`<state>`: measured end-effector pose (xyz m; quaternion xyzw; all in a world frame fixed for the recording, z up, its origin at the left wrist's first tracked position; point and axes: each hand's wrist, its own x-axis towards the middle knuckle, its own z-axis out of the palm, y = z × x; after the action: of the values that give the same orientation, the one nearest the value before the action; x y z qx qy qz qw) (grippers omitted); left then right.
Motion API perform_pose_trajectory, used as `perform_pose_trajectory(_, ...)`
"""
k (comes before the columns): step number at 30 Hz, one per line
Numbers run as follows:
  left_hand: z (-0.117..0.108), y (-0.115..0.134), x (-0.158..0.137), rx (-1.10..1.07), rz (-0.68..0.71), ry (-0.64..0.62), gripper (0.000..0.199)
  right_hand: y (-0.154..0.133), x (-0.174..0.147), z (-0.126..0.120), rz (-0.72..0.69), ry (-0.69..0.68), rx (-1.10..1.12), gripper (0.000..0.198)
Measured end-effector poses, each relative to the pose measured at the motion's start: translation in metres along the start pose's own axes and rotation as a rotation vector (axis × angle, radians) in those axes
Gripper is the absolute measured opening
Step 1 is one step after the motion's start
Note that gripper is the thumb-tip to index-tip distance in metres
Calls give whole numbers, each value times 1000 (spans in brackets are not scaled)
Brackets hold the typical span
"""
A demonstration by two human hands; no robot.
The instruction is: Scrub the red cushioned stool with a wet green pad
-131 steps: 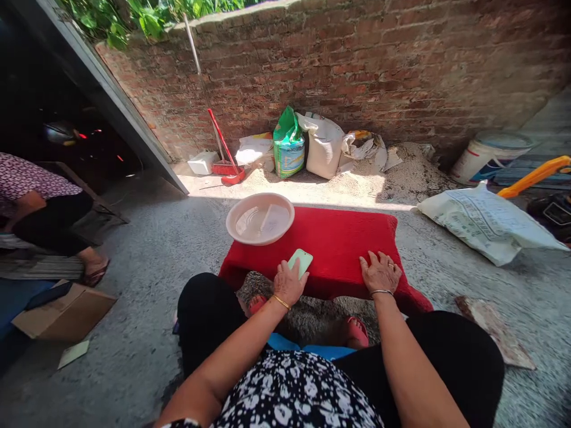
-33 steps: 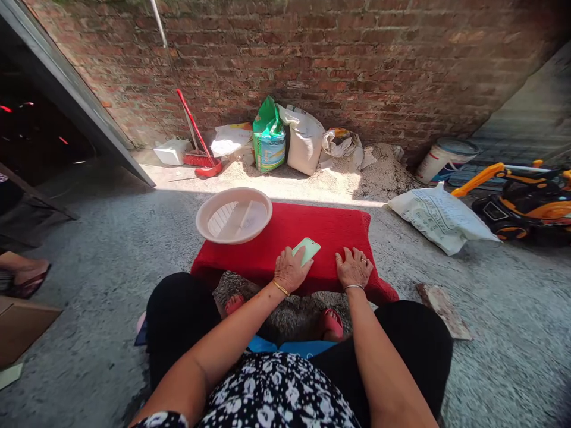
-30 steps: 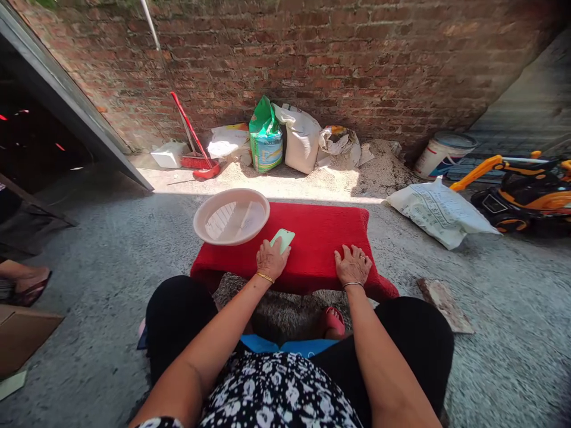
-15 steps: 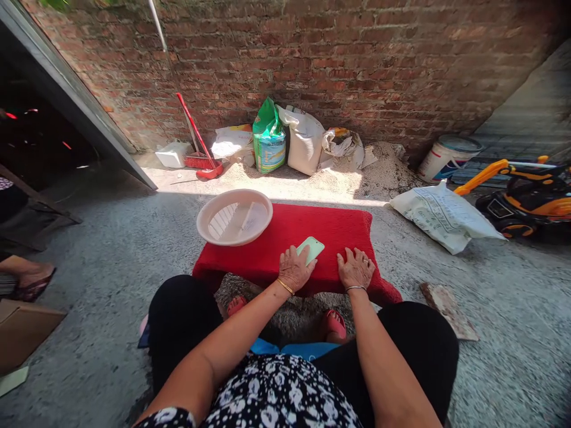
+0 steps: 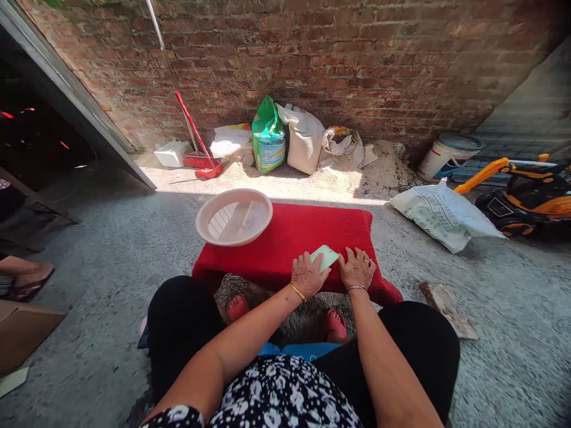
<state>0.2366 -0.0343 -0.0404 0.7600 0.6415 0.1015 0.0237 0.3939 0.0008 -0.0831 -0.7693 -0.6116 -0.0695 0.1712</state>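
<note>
A pale green phone case [image 5: 328, 256], flat with rounded corners and a small mark near its far end, lies in the grip of my left hand [image 5: 307, 275]. The thumb rests across its face, and whether a phone sits inside cannot be told. Just to the right, my right hand [image 5: 357, 267] lies palm down with spread fingers on a red cloth [image 5: 319, 223] draped over a low table. Its thumb is close to the case's far end. At the table's left end stands a pale pink basin [image 5: 200, 229] with water in it.
Beyond the table, a green bag [image 5: 268, 139], a white sack [image 5: 306, 142] and a red broom [image 5: 200, 156] stand by the brick wall. To the right lie a white sack [image 5: 446, 214] and an orange toy digger [image 5: 530, 199]. Another person's foot [image 5: 33, 279] shows at left.
My left hand has slid right with the phone case, bringing it close to my right hand. The right hand stays in nearly the same place on the cloth.
</note>
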Motion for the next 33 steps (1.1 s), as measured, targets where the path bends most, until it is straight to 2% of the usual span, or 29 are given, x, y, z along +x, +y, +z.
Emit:
perform_pose_trajectory(2,-7,-14,6,3,-66,28,56,0,0,0,-2,-1,3,45)
perform_pose_trajectory(7,-23,-79,34,80,-349,57,54,-1,0,0,3,12,18,45)
perform_pose_trajectory(9,-21,-87,40,96,-385,47,54,-1,0,0,2,16,24,45)
perform_pose_trajectory(11,-14,-75,39,105,-350,27,56,-1,0,0,1,16,26,45)
perform_pose_trajectory(16,7,-7,19,59,-69,-18,58,0,0,0,-4,25,23,44)
perform_pose_trajectory(18,7,6,15,31,-7,-9,57,0,-1,-1,-15,15,21,45)
perform_pose_trajectory(20,1,1,16,21,-22,15,57,0,-1,-1,-15,4,20,45)
perform_pose_trajectory(25,-19,-61,40,85,-300,51,55,-2,-1,-2,-6,6,21,45)
perform_pose_trajectory(27,-20,-75,50,109,-369,41,54,-2,-1,-2,-5,9,18,45)
perform_pose_trajectory(30,-13,-64,50,112,-341,24,54,-1,0,-1,-2,9,14,45)
perform_pose_trajectory(33,-1,-28,34,80,-138,6,54,1,-1,-1,-8,10,6,45)
